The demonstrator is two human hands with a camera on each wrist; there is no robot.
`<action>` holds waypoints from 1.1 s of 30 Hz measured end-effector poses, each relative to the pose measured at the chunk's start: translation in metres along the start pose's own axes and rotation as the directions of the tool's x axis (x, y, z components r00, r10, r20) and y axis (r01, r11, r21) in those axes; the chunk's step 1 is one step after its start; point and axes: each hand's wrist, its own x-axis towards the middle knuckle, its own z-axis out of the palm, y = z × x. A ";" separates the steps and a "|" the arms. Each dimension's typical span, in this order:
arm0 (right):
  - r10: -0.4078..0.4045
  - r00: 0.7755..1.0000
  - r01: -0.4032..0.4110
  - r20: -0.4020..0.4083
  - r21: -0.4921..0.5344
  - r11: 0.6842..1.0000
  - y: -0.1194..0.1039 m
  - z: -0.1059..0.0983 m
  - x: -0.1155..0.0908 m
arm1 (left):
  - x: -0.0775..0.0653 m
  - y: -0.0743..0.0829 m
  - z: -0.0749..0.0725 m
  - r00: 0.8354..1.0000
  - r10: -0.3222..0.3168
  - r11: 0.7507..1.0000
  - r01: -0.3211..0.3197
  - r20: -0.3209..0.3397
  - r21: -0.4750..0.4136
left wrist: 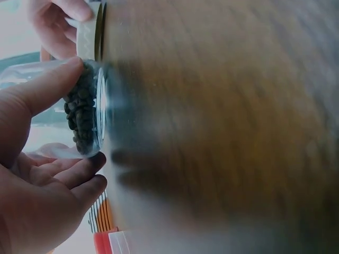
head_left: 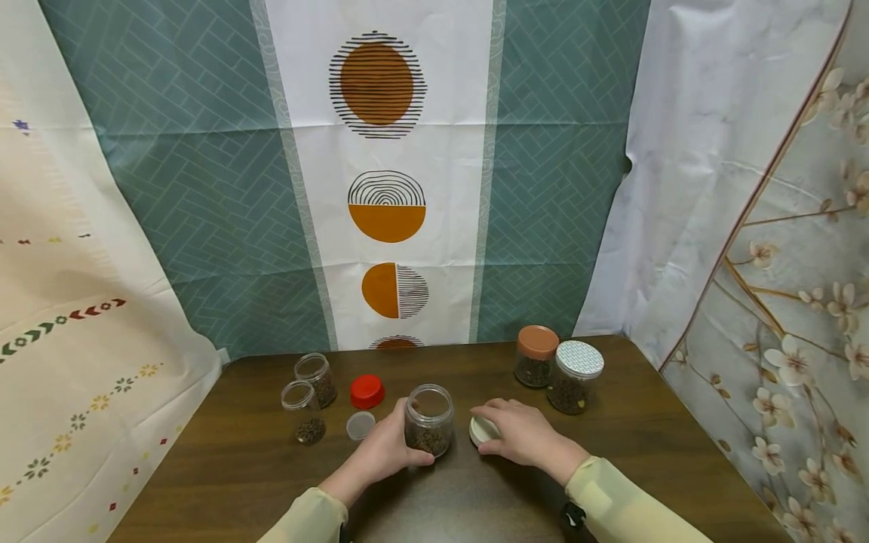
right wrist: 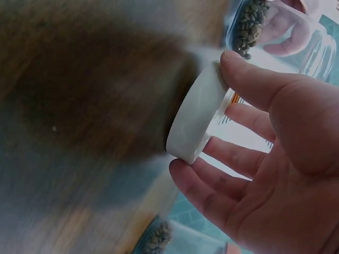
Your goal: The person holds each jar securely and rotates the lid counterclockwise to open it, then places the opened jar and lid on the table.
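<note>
Pale sleeves (head_left: 308, 520) sit nearest the head cam; past them I've got L hand (head_left: 385, 446) gripping a lidless jar (head_left: 431, 416) of dark pellets (head_left: 426, 440), upright on the table (head_left: 652, 460), and R hand (head_left: 519, 432) holding a white lid (head_left: 483, 431) just beside it. Main risk IMO: w/ no cover on, a knock or tilt from L hand would prob spill the lot. Front uncapped jar (head_left: 309, 427) and rear uncapped jar (head_left: 324, 385) could tip too if L hand swings wide; red lid (head_left: 367, 392) and clear disc (head_left: 360, 425) lie betw., easy to nudge. L wrist cam: thumb and fingers on opp. sides, low by the base, so I'd worry abt slipping on smooth walls if it's lifted. R wrist cam: thumb and fingers pinch the lid's edge close to the table; can't tell if it's touching. Edge hold like that could let it flip, or seat crooked b/c of a tilted approach.
</note>
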 end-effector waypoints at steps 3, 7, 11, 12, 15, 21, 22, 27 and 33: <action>-0.019 1.000 0.019 -0.014 -0.020 1.000 -0.001 0.001 0.001 | 0.000 0.000 0.001 1.000 -0.012 1.000 0.012 -0.002 -0.022; -0.033 0.999 0.032 -0.028 -0.040 0.999 -0.001 0.004 0.003 | 0.000 0.000 0.001 1.000 -0.022 0.998 0.022 0.002 -0.063; -0.041 0.998 0.039 -0.037 -0.060 0.997 -0.001 0.007 0.006 | -0.001 0.000 0.002 1.000 -0.028 0.995 0.029 0.008 -0.098; -0.044 0.998 0.041 -0.039 -0.064 0.997 -0.001 0.007 0.006 | -0.001 0.000 0.002 1.000 -0.029 0.994 0.030 0.008 -0.105; -0.049 0.998 0.046 -0.042 -0.074 0.996 -0.001 0.007 0.005 | -0.002 0.001 0.001 1.000 -0.020 0.992 0.020 0.003 -0.122; -0.052 0.998 0.050 -0.038 -0.069 0.996 -0.001 0.007 0.001 | -0.004 0.005 0.000 1.000 -0.022 0.986 0.023 0.005 -0.164; -0.052 0.998 0.049 -0.040 -0.069 0.996 -0.001 0.008 0.000 | -0.004 0.006 0.000 1.000 -0.025 0.985 0.026 0.003 -0.173; -0.089 0.992 0.079 -0.092 -0.109 0.991 -0.002 0.008 -0.008 | -0.001 0.007 0.001 0.999 -0.037 0.984 0.033 -0.023 -0.173; -0.150 0.977 0.123 -0.154 -0.175 0.977 -0.005 0.007 -0.013 | 0.003 0.005 0.001 0.998 -0.029 0.992 0.023 -0.048 -0.126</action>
